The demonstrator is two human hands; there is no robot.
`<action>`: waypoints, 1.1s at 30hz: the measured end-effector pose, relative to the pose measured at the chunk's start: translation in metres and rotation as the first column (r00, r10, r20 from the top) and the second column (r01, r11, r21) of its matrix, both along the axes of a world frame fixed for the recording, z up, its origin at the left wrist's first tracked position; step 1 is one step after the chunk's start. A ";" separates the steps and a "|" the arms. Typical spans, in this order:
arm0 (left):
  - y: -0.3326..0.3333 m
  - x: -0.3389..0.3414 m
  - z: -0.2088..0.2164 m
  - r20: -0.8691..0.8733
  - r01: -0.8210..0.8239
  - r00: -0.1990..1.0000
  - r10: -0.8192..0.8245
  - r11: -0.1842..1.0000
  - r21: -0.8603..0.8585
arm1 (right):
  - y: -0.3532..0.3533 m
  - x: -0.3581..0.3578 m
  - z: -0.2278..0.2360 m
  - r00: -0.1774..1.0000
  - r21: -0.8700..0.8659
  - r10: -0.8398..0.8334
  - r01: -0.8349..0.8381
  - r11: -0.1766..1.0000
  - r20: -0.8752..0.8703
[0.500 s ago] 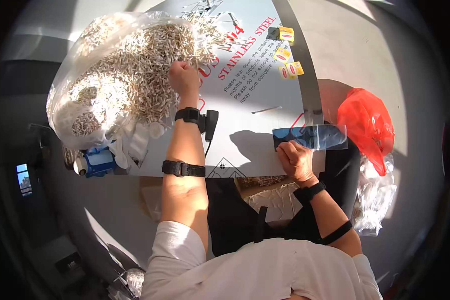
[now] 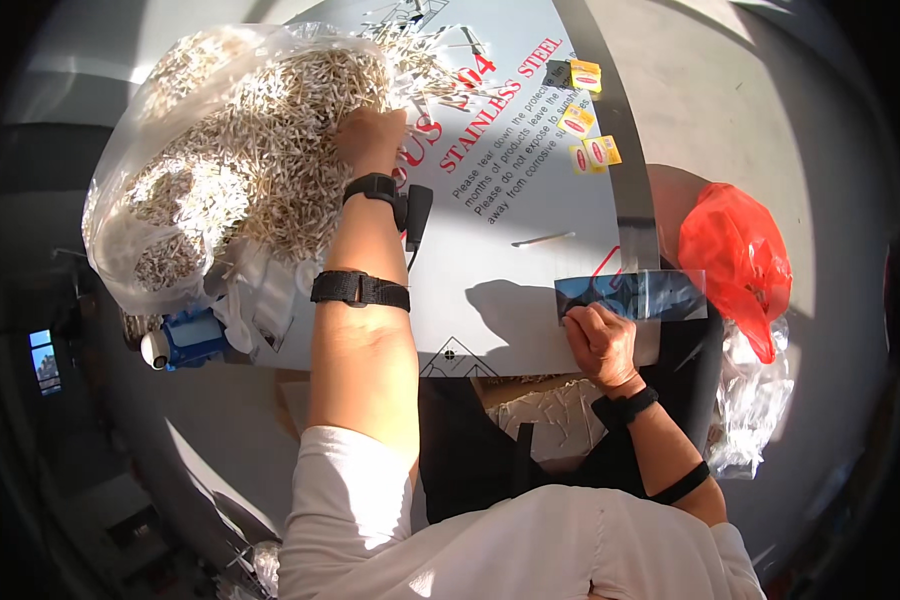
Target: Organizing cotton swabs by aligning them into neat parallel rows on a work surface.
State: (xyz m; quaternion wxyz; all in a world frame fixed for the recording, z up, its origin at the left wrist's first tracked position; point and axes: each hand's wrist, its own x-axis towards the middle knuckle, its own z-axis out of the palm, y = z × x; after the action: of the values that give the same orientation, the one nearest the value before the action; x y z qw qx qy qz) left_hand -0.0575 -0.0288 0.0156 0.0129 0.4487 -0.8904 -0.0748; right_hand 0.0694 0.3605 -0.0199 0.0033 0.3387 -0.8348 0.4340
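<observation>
A big clear plastic bag [image 2: 120, 200] lies open at the left of the table, heaped with cotton swabs [image 2: 290, 130] that spill out toward the back. At the right edge of this heap is my left hand [image 2: 372, 140], back upward; its fingertips are hidden among the swabs. Close to the table's front right, my right hand [image 2: 602, 343] is closed, pinching the near edge of a small flat plastic bag [image 2: 675, 295] with a blue tint. This bag reaches past the table's right edge. One loose cotton swab [image 2: 543, 239] lies on the table between my hands.
The table [image 2: 510, 210] has a printed silver-white surface. Several small yellow packets [image 2: 597, 152] lie by its right edge. Beyond that edge are a red plastic bag [image 2: 735, 260] and clear plastic [image 2: 750, 420]. A blue bottle with a white cap [image 2: 192, 337] lies at the front left.
My left hand has turned and pressed its fingers into the edge of the swabs. The right hand keeps its hold on the small bag. The whole view has shifted slightly.
</observation>
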 end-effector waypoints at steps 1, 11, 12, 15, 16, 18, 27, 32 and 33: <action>0.005 -0.002 0.002 0.001 0.011 1.000 -0.011 1.000 0.009 | 0.003 -0.001 -0.001 1.000 0.009 -0.011 0.011 1.000 0.001; -0.047 0.035 -0.003 -0.512 0.149 0.851 0.115 0.882 0.447 | -0.002 0.003 0.000 1.000 0.003 -0.002 0.002 1.000 0.000; -0.042 0.039 -0.004 -0.507 0.152 0.854 0.114 0.878 0.454 | 0.000 0.003 -0.004 1.000 0.006 -0.009 0.009 1.000 0.003; -0.008 0.058 0.004 -0.563 0.220 0.771 0.299 0.704 0.675 | 0.004 0.001 -0.002 0.999 0.019 -0.035 0.034 0.999 0.025; 0.008 0.064 0.005 -0.554 0.226 0.778 0.296 0.690 0.687 | 0.004 0.000 -0.003 0.998 0.005 -0.036 0.036 0.999 0.044; 0.040 0.073 0.008 -0.637 0.364 0.732 0.240 0.653 0.664 | -0.004 -0.004 0.001 0.988 -0.026 -0.101 0.105 0.994 0.121; 0.129 0.076 0.014 -0.173 0.595 0.800 -0.575 0.722 0.353 | -0.058 -0.070 -0.001 0.979 0.147 -0.109 0.135 0.980 -0.173; 0.134 0.089 0.000 -0.316 0.762 0.645 -0.696 0.617 0.196 | -0.057 -0.039 -0.009 0.988 0.171 0.005 0.022 0.985 -0.156; 0.131 0.093 -0.002 -0.316 0.763 0.644 -0.696 0.614 0.203 | -0.054 -0.035 -0.007 0.986 0.163 0.031 -0.003 0.987 -0.165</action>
State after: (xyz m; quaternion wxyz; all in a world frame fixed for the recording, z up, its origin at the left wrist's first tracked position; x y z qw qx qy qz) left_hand 0.0352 0.1022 0.0131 0.0007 0.0308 -0.9646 -0.2619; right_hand 0.0344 0.3060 -0.0274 0.0421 0.3803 -0.8612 0.3346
